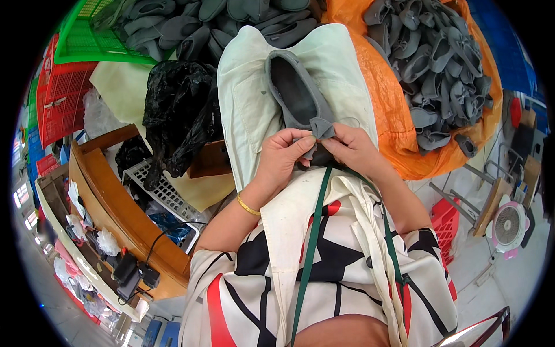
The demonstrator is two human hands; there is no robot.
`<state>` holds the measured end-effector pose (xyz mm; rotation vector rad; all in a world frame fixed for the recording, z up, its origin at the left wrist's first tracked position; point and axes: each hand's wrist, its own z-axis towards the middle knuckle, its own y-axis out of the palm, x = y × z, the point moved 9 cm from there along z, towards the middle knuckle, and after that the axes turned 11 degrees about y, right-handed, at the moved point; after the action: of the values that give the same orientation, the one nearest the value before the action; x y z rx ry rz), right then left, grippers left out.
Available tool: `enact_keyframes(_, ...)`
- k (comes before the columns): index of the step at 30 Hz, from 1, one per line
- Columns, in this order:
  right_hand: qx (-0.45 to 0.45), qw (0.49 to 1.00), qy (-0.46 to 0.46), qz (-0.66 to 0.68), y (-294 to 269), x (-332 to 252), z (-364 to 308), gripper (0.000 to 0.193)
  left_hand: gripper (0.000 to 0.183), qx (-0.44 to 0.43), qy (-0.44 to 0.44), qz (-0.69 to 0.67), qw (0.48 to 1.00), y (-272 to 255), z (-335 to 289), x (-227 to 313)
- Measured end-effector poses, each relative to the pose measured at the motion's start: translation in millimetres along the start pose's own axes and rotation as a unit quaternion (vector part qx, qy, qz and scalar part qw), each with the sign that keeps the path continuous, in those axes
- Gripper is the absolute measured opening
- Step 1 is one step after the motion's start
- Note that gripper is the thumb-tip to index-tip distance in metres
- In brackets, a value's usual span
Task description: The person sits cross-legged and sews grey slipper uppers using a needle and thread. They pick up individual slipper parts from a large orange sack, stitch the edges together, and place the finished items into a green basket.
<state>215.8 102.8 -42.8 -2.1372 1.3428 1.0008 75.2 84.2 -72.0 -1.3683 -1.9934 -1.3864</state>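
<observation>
On the white cloth (243, 75) over my lap lies a grey fabric shoe (321, 104), its opening facing up and its toe toward me. A small grey bow (321, 126) sits at the toe. My left hand (281, 155) pinches the bow's near left side between thumb and forefinger. From the right, my right hand (354, 151) grips the bow's other side, its fingertips close to the left thumb. Below the left fingers shows a bit of grey fabric. Whether a needle or thread is between the fingers is too small to tell.
An orange sack (388, 124) full of grey shoe pieces (442, 69) stands at the right. Far left, a green basket (87, 34) stands near more grey shoes (179, 29). A black plastic bag (182, 104) and a wooden bench (124, 202) are at the left, a fan (509, 225) at the right.
</observation>
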Motion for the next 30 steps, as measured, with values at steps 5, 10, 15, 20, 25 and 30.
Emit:
enact_keyframes(5,0.006,0.998,0.013,0.057,3.8,3.8,2.2,0.017,0.015,-0.005,0.005,0.022,1.0,0.1,0.0,0.7)
enact_keyframes(10,0.046,0.993,-0.076,0.075,2.2,-11.2,1.0,0.028,0.015,-0.007,0.018,0.079,0.997,4.6,-1.1,6.7)
enact_keyframes(15,0.018,0.999,0.031,0.017,7.0,-11.7,1.4,0.029,0.016,-0.031,0.022,0.129,0.991,9.1,1.2,8.7)
enact_keyframes(20,0.035,0.997,-0.041,-0.055,-15.5,-36.3,6.5,0.029,0.014,-0.043,0.007,0.156,0.987,4.9,-0.4,8.3)
enact_keyframes(25,0.105,0.906,-0.21,-0.353,-7.4,-59.8,24.2,0.016,0.013,-0.056,0.019,0.141,0.988,7.7,-2.2,13.1)
enact_keyframes(30,0.142,0.941,-0.233,-0.199,0.0,-45.3,40.5,0.011,0.015,-0.078,0.027,0.188,0.979,-1.2,4.6,39.7)
